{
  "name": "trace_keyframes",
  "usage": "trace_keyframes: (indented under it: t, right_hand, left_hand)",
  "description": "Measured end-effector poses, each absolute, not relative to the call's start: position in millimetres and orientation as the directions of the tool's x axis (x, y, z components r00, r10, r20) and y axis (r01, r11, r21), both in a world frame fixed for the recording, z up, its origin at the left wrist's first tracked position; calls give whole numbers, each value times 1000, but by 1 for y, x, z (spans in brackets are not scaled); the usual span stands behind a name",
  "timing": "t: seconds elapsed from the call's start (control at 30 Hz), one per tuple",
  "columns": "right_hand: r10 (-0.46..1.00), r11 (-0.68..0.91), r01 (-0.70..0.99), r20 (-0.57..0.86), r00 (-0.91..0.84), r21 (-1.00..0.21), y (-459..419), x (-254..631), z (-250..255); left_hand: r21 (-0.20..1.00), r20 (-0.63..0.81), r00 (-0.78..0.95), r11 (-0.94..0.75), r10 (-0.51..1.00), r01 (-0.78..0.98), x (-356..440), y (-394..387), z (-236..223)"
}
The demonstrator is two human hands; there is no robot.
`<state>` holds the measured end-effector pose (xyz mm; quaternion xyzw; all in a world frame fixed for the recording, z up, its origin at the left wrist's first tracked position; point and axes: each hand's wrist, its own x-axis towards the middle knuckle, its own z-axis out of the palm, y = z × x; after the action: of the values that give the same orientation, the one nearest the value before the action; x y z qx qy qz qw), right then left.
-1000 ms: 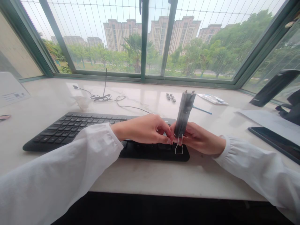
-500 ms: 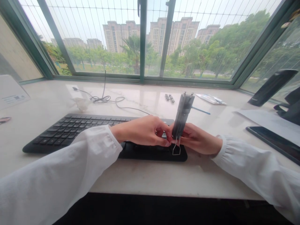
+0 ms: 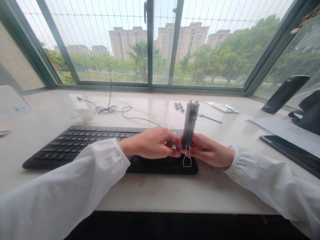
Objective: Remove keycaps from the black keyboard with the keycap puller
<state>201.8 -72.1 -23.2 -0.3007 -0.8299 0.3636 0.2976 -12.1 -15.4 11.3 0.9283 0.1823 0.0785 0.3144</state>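
Observation:
My right hand is closed around a dark grey keycap puller, held nearly upright. Its bent wire loop points down over the right end of the black keyboard. Left of the puller, my left hand has its thumb and forefinger brought together in a pinch, close against my right fingers. What lies in that pinch is too small and hidden to make out. Both hands cover much of the keyboard's right part.
Several loose keycaps lie behind the hands, near a blue stick-like brush and a clear packet. A coiled black cable lies at the back. To the right are a phone, white paper and a tilted black case.
The keycap puller has tipped slightly more upright. Both hands keep their hold and place over the keyboard, while the whole view has shifted a little.

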Motion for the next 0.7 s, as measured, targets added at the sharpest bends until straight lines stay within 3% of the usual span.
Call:
trace_keyframes:
  t: [0.47, 0.7]
  right_hand:
    - [699, 604, 304, 306, -647, -737, -72, 200, -24]
    - [682, 596, 349, 226, -696, -723, -75, 204, -12]
  left_hand:
    - [633, 17, 924, -719, 383, 286, -13, -17, 13]
    - [654, -24, 921, -691, 389, 309, -14, -16, 13]
